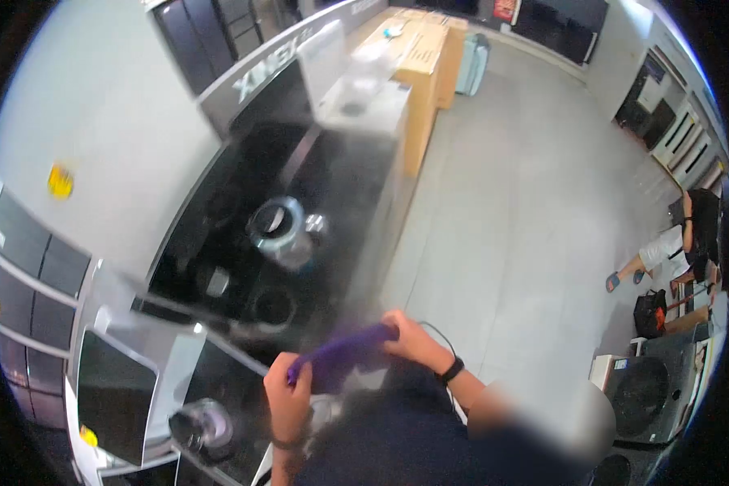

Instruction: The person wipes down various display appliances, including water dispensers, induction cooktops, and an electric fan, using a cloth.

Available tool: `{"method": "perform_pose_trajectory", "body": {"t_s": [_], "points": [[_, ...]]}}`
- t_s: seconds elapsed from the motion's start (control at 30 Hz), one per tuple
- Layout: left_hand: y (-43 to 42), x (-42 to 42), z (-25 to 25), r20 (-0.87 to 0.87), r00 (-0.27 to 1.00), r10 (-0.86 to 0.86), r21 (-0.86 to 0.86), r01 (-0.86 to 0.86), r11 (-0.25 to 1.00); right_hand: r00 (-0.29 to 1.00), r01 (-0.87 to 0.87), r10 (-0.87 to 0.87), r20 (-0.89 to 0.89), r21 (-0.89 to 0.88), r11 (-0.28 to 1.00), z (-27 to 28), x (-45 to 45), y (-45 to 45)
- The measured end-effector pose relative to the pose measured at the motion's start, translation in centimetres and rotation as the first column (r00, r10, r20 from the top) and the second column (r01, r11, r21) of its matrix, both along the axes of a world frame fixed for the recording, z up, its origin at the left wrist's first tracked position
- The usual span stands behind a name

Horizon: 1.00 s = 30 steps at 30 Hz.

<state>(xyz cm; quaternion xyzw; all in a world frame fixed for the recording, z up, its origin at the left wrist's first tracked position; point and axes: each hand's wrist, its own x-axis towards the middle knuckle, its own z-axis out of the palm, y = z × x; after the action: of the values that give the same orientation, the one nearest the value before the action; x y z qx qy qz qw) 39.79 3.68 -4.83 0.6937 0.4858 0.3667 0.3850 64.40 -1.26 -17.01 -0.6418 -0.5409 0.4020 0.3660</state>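
Observation:
A purple cloth (344, 355) is stretched between my two hands, in front of my body at the lower middle of the head view. My left hand (287, 390) is closed on the cloth's left end. Its right end is pinched in my right hand (413, 338), which wears a black band at the wrist. Just beyond the cloth is a glossy black counter top (344, 182). On it stands a round, silver-rimmed appliance (277, 220) with clear parts beside it, too blurred to name. Motion blur softens the cloth.
Another appliance (198, 427) stands on a lower surface at bottom left. Cardboard boxes (424, 61) line the counter's far end, near a teal suitcase (472, 69). At right, a person (671, 247) sits by a black bag (650, 314) and a large speaker-like box (644, 389).

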Motion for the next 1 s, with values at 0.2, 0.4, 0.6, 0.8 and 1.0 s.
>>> {"method": "perform_pose_trajectory", "body": {"t_s": [0.2, 0.4, 0.6, 0.8, 1.0], "points": [[5.7, 12.5, -2.1, -0.017, 0.997, -0.070, -0.113, 0.067, 0.991, 0.984, -0.049, 0.030, -0.174, -0.105, 0.993, -1.7, 15.9, -2.3], [11.0, 22.7, -4.1, 0.000, 0.995, -0.096, -0.027, 0.096, 0.995, 0.983, 0.049, -0.055, -0.176, -0.043, 0.998, 1.2, 27.7, 1.9], [17.3, 29.0, -6.1, -0.034, 0.988, -0.153, -0.133, 0.148, 0.980, 0.939, 0.008, 0.042, 0.342, -0.143, 0.990, -2.5, 35.6, 6.9], [25.0, 35.0, -7.1, -0.054, 0.978, -0.203, -0.310, 0.177, 0.934, 0.958, -0.007, 0.064, 0.280, -0.198, 0.980, -2.6, 43.3, 12.3], [37.1, 41.0, -10.2, 0.176, 0.983, -0.046, -0.160, 0.074, 0.984, 0.788, -0.092, 0.183, 0.587, -0.181, 0.979, 1.8, 51.0, 27.2]]}}
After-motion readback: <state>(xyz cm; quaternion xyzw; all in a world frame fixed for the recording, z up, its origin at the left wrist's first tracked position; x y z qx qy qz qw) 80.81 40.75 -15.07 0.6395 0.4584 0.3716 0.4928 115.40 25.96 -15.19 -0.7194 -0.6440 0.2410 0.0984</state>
